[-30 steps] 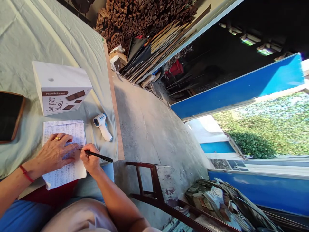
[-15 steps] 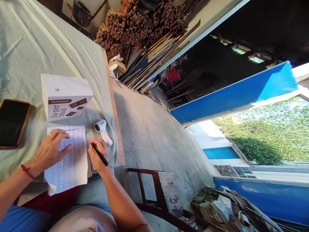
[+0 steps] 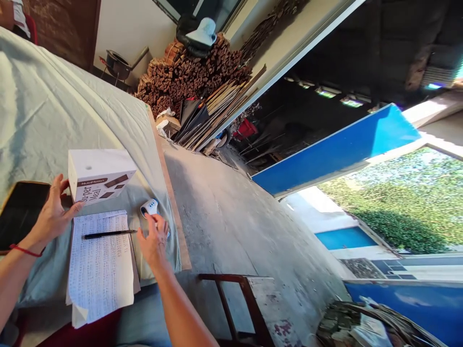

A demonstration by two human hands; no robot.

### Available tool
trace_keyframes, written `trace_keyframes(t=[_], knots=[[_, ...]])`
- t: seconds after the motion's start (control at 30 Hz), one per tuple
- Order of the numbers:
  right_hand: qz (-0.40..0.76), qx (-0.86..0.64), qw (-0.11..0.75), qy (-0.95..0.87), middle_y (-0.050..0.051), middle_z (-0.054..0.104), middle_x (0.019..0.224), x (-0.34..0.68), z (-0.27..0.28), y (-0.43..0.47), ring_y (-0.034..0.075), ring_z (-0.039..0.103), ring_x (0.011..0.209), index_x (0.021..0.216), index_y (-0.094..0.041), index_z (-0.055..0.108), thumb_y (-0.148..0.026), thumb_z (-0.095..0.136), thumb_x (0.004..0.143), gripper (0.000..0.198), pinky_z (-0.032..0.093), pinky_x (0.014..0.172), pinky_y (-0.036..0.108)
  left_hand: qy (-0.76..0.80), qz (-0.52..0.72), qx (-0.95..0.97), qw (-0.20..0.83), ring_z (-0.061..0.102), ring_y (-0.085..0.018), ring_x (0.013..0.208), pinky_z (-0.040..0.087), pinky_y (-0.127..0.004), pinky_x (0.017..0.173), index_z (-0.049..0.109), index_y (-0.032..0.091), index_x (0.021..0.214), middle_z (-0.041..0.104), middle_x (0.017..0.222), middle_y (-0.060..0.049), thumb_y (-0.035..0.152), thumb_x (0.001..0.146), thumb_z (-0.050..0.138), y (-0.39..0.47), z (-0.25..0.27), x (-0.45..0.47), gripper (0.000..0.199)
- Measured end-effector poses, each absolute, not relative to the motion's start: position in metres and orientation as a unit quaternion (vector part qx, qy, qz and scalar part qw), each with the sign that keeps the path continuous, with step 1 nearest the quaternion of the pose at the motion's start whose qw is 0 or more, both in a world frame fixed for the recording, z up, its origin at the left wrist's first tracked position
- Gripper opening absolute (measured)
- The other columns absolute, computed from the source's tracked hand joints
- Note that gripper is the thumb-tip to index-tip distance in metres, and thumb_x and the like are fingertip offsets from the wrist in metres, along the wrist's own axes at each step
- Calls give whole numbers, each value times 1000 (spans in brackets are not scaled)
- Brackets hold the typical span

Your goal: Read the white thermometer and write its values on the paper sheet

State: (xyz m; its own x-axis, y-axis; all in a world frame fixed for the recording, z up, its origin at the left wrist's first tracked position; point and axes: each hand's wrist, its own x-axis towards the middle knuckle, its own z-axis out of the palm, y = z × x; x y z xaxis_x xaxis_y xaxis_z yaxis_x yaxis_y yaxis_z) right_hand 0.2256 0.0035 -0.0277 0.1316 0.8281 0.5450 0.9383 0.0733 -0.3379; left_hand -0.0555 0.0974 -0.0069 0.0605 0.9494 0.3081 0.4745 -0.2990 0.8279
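My left hand point(image 3: 54, 212), fingers spread, is at the lower left corner of a white box point(image 3: 103, 161) printed "NutriMotion"; fingers and thumb appear to touch its sides. On the written sheets of paper point(image 3: 101, 270) lies a black pen point(image 3: 108, 234), its right end close to my right hand. My right hand point(image 3: 155, 238) has its fingers apart over the lower part of a white and blue infrared thermometer point(image 3: 150, 207), whose handle is mostly hidden beneath it. Whether the fingers touch the thermometer is unclear. A dark smartphone point(image 3: 23, 212) rests left of my left hand.
A pale cloth point(image 3: 72, 106) covers the table, whose wooden edge point(image 3: 170, 193) runs along its right side. A wooden chair point(image 3: 249, 308) stands on the concrete floor point(image 3: 217, 217). Stacked firewood point(image 3: 195, 67) is against the far wall. Part of another person point(image 3: 14, 17) shows at top left.
The pen has left my right hand and lies on the paper. My right hand has opened over the thermometer. My left hand has gone from the paper to the box. The view has tilted up.
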Motion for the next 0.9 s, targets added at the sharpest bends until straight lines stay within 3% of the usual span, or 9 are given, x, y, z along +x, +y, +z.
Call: trace_keyframes(t=[0.07, 0.17, 0.27, 0.33, 0.5, 0.67, 0.9], knots=[[-93, -718, 326, -608, 17, 58, 120, 249, -31, 7, 32, 56, 106, 125, -19, 59, -29, 64, 80, 46, 45, 86, 46, 529, 447, 652, 307, 62, -27, 111, 54, -48, 95, 15, 18, 150, 45, 144, -21, 57, 82, 62, 96, -6, -54, 91], [-22, -739, 338, -582, 15, 65, 101, 272, -35, 14, 30, 61, 91, 116, -18, 63, -38, 65, 79, 42, 48, 74, 40, 540, 470, 610, 341, 65, -26, 103, 59, -42, 80, 22, 20, 148, 51, 135, -19, 57, 77, 68, 91, 2, -52, 92], [128, -701, 421, -561, 6, 64, 80, 259, -31, 17, 23, 59, 72, 106, -19, 66, -46, 59, 82, 38, 45, 61, 33, 566, 491, 534, 391, 67, -27, 101, 60, -40, 75, 28, 19, 145, 62, 121, -16, 63, 77, 65, 87, 13, -51, 89], [259, -648, 491, -521, 0, 58, 67, 233, -22, 15, 18, 52, 59, 103, -19, 67, -53, 56, 83, 41, 41, 54, 29, 571, 491, 501, 428, 68, -27, 97, 59, -41, 78, 40, 16, 138, 68, 111, -14, 71, 72, 63, 86, 20, -51, 89], [486, -520, 595, -373, -2, 48, 58, 168, 7, 13, 14, 40, 52, 73, -21, 61, -70, 52, 82, 51, 32, 51, 29, 554, 480, 505, 455, 68, -24, 87, 59, -39, 81, 60, 12, 117, 74, 99, -12, 84, 57, 61, 86, 38, -48, 93], [489, -468, 651, -344, -2, 44, 61, 160, 19, 7, 12, 36, 55, 72, -21, 55, -76, 52, 77, 55, 31, 52, 28, 579, 472, 511, 426, 68, -22, 81, 59, -36, 79, 61, 12, 115, 75, 98, -12, 85, 55, 61, 87, 42, -47, 95], [528, -444, 586, -424, -3, 41, 60, 151, 23, -2, 11, 32, 53, 67, -21, 51, -71, 54, 80, 52, 27, 52, 27, 570, 475, 514, 430, 69, -24, 87, 59, -37, 78, 59, 13, 118, 74, 103, -12, 84, 54, 63, 89, 33, -48, 96]])
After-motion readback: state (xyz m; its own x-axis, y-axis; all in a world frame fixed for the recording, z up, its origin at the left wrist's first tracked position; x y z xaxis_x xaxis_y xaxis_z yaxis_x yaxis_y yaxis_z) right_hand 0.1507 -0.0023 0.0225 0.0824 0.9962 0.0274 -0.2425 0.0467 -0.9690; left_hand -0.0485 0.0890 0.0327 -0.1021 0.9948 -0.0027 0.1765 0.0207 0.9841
